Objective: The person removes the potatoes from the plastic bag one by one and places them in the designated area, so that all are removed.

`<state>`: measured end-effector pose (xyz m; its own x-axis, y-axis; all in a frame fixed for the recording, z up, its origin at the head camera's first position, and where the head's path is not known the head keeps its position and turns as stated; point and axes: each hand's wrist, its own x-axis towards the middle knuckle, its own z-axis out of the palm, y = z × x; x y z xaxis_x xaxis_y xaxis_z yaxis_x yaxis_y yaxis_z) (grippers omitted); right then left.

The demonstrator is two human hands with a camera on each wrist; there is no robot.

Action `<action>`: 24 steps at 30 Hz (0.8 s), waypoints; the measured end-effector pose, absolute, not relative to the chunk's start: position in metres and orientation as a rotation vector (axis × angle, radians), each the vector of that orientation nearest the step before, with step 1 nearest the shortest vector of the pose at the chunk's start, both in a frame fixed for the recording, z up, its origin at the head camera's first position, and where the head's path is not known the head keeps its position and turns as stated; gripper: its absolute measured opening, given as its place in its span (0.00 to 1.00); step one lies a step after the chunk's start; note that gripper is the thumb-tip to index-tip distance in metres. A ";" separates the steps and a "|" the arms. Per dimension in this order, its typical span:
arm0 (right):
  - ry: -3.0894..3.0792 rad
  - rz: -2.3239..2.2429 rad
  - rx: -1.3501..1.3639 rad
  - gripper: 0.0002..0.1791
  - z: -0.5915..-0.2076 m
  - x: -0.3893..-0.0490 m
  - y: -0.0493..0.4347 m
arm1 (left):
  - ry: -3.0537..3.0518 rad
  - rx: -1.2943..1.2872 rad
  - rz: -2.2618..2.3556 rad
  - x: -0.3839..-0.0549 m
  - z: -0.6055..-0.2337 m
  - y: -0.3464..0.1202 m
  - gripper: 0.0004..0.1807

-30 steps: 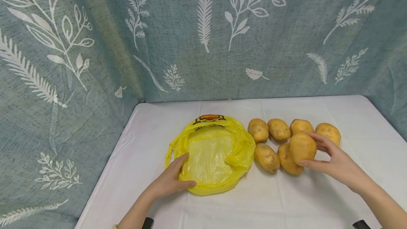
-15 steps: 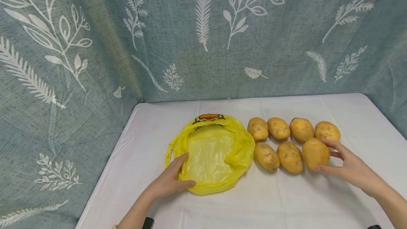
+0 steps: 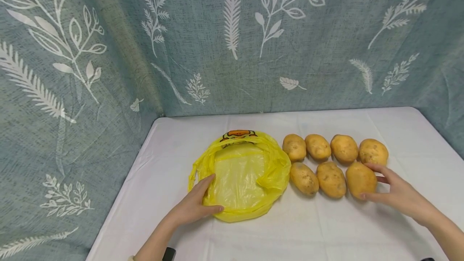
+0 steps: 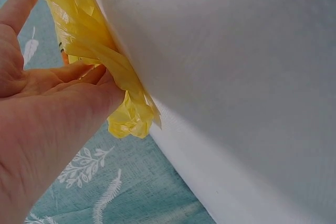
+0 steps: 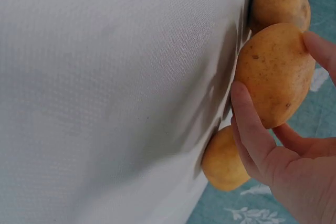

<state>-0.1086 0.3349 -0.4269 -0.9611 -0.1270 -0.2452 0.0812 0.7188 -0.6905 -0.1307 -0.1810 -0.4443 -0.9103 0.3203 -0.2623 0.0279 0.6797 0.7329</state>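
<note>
My right hand (image 3: 404, 196) holds a potato (image 3: 361, 180) between thumb and fingers, at the right end of the front row. In the right wrist view the same potato (image 5: 275, 74) sits low at the white cloth, thumb and fingertips on its sides. Two more potatoes, one in the middle (image 3: 331, 179) and one at the left (image 3: 304, 179), make up that front row. My left hand (image 3: 193, 204) touches the left and near rim of a yellow plastic bag (image 3: 239, 180), its mouth spread wide. Thumb and fingers are apart; in the left wrist view some fingers are partly hidden by the bag (image 4: 79, 24).
A back row of several potatoes (image 3: 344, 149) lies just behind the front row, right of the bag. White cloth (image 3: 275, 237) covers the table. A teal leaf-patterned curtain (image 3: 217, 83) stands along the back and left edges.
My right hand has carried the potato rightward and down, from above the middle front potato to the end of the front row. The left hand and bag have stayed put.
</note>
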 end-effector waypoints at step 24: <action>2.663 -1.145 -0.157 0.52 -0.433 -0.110 0.333 | 2.573 0.294 1.005 -0.130 -0.438 -0.179 0.54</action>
